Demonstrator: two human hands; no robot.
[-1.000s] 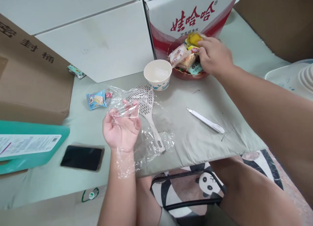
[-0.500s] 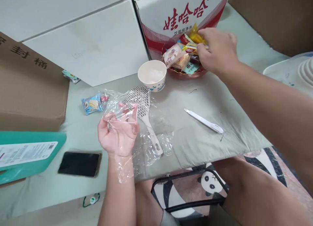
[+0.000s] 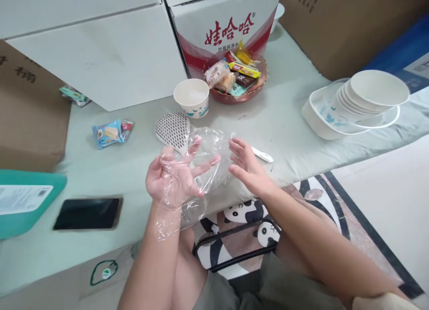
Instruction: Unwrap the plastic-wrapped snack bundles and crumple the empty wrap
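Note:
My left hand point(image 3: 176, 173) is palm up with its fingers spread, inside a loose clear plastic glove point(image 3: 214, 171). The film hangs wrinkled around the wrist and stretches past the fingertips to the right. My right hand point(image 3: 248, 167) is bare, its fingers apart beside the right edge of the film; I cannot tell whether it touches it. Under and behind the hands lie a slotted skimmer point(image 3: 173, 130), its handle mostly hidden, and a white craft knife point(image 3: 263, 155), partly covered by my right hand. A white paper bowl point(image 3: 191, 98) stands behind the skimmer.
A red dish point(image 3: 263, 82) of wrapped snacks stands before a white carton point(image 3: 231, 28). Blue-wrapped snack point(image 3: 110, 133) and phone point(image 3: 87, 213) lie left, near a green container point(image 3: 30, 207). Stacked paper bowls point(image 3: 378, 91) rest in a white tray point(image 3: 315, 122) at right.
My right hand has left the snack dish and come back beside my left hand, with nothing visible in it. My left hand has turned slightly, fingers spread wider. The view has shifted right.

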